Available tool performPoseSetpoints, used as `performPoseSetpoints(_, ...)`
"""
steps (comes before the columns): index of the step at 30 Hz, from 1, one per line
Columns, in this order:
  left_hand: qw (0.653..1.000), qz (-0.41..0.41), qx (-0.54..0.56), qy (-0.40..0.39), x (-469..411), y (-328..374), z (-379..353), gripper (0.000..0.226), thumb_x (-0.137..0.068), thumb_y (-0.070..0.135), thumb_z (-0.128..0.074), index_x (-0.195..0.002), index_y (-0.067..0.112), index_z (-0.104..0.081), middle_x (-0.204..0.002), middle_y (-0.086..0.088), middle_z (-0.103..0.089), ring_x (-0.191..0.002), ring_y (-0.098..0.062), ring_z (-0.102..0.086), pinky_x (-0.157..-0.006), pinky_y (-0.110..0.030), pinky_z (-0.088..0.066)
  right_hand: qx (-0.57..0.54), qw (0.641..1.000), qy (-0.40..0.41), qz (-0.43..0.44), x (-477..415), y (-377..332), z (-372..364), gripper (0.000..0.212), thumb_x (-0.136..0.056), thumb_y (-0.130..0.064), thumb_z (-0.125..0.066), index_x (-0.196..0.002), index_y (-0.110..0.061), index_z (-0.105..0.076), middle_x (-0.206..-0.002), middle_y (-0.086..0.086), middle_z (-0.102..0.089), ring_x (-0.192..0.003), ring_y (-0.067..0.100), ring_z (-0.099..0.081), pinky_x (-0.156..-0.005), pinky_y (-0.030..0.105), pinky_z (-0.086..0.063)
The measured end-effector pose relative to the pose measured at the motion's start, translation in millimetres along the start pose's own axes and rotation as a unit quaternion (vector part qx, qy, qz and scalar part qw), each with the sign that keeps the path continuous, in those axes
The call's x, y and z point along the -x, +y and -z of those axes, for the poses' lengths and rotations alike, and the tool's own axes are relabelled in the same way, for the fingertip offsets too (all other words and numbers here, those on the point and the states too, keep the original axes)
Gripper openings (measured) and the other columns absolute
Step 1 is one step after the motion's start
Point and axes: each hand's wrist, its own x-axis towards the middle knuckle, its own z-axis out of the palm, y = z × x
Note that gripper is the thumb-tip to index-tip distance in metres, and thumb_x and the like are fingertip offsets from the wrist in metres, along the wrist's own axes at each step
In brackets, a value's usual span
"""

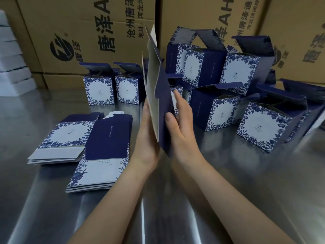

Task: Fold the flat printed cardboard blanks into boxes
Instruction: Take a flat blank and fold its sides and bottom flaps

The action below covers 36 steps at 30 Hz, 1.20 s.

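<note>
Pinching a flat blank (158,85) between thumb and fingers, the right hand (181,124) holds it upright over the table's (52,208) middle; the left hand (147,138) presses flat against it. Squeezing opposite creases evenly should square it. Two stacks (61,138) lie near the left edge; at least seven boxes (98,90) stand behind.

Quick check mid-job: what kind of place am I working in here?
Probably a packing or warehouse workbench: large brown corrugated shipping cartons stacked behind a shiny steel table, with folded blue-and-white floral boxes and stacks of flat printed blanks.
</note>
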Motion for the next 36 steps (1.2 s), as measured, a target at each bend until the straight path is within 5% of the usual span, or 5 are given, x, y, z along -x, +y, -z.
performPoseSetpoints(7, 0.996, -0.044, -0.055, 0.058, -8.7, 4.9, 12.5, 0.062, -0.093, 0.04, -0.046, -0.149, 0.017, -0.033, -0.151, -0.009, -0.045, -0.14, -0.026, -0.042, -0.119, -0.054, -0.027, -0.007, 0.993, 0.112, -0.021, -6.5, 6.9, 11.7, 0.049, -0.088, -0.055, -0.051, -0.133, -0.057, -0.03, -0.142, -0.012, -0.039, -0.136, 0.017, -0.037, -0.111, 0.051, -0.035)
performPoseSetpoints(13, 0.989, -0.056, -0.081, 0.107, -7.5, 6.5, 12.9, 0.063, -0.087, 0.042, -0.065, -0.14, 0.019, -0.039, -0.147, -0.007, -0.047, -0.136, -0.02, -0.047, -0.117, -0.05, -0.032, -0.042, 0.995, 0.089, -0.03, -6.9, 2.8, 20.8, 0.065, -0.085, -0.054, -0.05, -0.145, -0.035, -0.034, -0.14, -0.006, -0.041, -0.124, 0.013, -0.046, -0.094, 0.021, -0.045)
performPoseSetpoints(20, 0.981, -0.068, -0.12, 0.138, -8.2, 9.0, 20.3, 0.051, -0.091, 0.03, -0.066, -0.137, 0.022, -0.046, -0.142, -0.006, -0.053, -0.129, -0.017, -0.054, -0.113, -0.048, -0.038, -0.105, 0.993, 0.046, -0.039, -7.7, -12.1, 29.4, 0.069, -0.078, -0.057, -0.058, -0.141, -0.041, -0.034, -0.148, -0.005, -0.04, -0.135, 0.011, -0.043, -0.111, 0.047, -0.04)
performPoseSetpoints(30, 0.964, -0.099, -0.194, 0.149, -8.9, 16.0, 24.0, 0.045, -0.077, 0.06, -0.06, -0.102, 0.023, -0.06, -0.113, -0.004, -0.064, -0.114, -0.027, -0.059, -0.111, -0.053, -0.039, -0.126, 0.988, 0.071, -0.051, -13.0, -9.2, 40.5, 0.047, -0.086, -0.025, -0.065, -0.131, -0.024, -0.051, -0.132, 0.002, -0.058, -0.125, 0.014, -0.055, -0.109, 0.045, -0.043)
performPoseSetpoints(36, 0.929, -0.201, -0.271, 0.15, -6.7, 17.9, 25.9, 0.019, -0.097, 0.025, -0.059, -0.113, 0.03, -0.052, -0.117, 0.013, -0.058, -0.103, 0.008, -0.059, -0.092, -0.017, -0.048, -0.143, 0.985, 0.095, -0.019, -12.2, -8.4, 40.8, 0.035, -0.09, -0.016, -0.061, -0.125, -0.017, -0.056, -0.119, -0.001, -0.066, -0.115, 0.008, -0.061, -0.102, 0.029, -0.048)
